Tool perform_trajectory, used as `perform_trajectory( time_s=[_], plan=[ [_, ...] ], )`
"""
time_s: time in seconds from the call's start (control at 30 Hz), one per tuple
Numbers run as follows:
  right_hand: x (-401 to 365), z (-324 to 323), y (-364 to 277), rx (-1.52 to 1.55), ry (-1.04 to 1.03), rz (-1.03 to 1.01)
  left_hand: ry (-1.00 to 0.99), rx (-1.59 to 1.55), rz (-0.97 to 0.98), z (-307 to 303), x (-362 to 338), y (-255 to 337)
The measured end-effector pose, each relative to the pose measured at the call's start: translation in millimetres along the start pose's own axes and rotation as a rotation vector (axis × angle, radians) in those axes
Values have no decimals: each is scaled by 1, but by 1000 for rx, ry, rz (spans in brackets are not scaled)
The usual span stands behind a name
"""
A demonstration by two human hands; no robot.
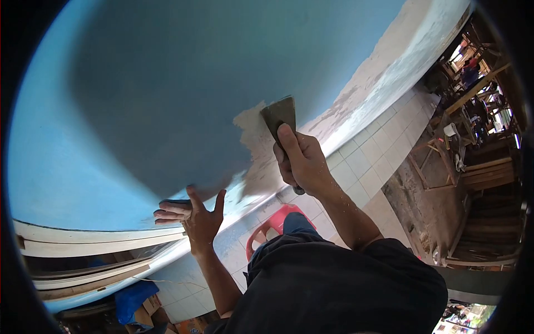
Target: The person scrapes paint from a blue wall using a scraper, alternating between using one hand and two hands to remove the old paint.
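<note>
My right hand (303, 158) is closed around the handle of a paint scraper (280, 114), thumb laid along its blade. The wide blade points up at the blue wall (183, 94) and overlaps a pale, bare patch (251, 133) with ragged paint edges. Lower down on the left, my left hand (201, 218) has its fingers spread and holds nothing. Its fingertips are close to the wall's lower blue area. A long whitish stripped strip (372, 78) runs up the wall's right side.
A red plastic chair (289, 210) stands below me on the tiled floor (364, 164). At left is a white ledge with a slatted opening (100, 239). A blue plastic sheet (136, 300) and boxes lie beneath it. Wooden frames (434, 164) and planks fill the right side.
</note>
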State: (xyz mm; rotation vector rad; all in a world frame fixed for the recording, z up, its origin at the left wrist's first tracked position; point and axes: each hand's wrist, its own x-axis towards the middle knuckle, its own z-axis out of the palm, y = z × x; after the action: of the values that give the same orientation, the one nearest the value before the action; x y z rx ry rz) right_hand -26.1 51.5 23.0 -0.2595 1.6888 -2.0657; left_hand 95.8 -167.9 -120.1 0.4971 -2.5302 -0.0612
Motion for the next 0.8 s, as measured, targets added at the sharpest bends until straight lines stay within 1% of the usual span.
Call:
perform_trajectory(
  time_s=[0.07, 0.13, 0.27, 0.3, 0.4, 0.43, 0.53, 0.63, 0.73, 0.77, 0.8],
  plan=[
    [-1, -1, 5, -3, 24, -2, 8, -1, 19, 3, -2, -4],
    [5, -4, 8, -54, 35, -28, 127, 67, 76, -9, 7, 5],
    [5, 3, -7, -75, 61, -82, 120, 79, 53, -7, 7, 5],
    [6, 4, -9, -41, 42, -97, 110, 101, 81, -9, 7, 5],
    [0, -1, 4, -67, 56, -22, 61, 116, 58, -10, 5, 4],
    [1, -1, 6, -75, 58, -27, 15, 126, 34, -12, 6, 6],
    [2, -1, -2, -70, 41, -18, 37, 99, 22, -8, 4, 5],
    [2, 4, -10, -4, 14, -75, 79, 109, 73, -10, 7, 4],
    [0, 0, 1, -58, 75, -28, 56, 105, 57, -11, 6, 3],
    [1, -3, 1, -55, 50, -8, 25, 110, 50, -11, 5, 3],
    [2, -1, -1, -69, 55, -37, 33, 112, 51, -12, 6, 3]
  ],
)
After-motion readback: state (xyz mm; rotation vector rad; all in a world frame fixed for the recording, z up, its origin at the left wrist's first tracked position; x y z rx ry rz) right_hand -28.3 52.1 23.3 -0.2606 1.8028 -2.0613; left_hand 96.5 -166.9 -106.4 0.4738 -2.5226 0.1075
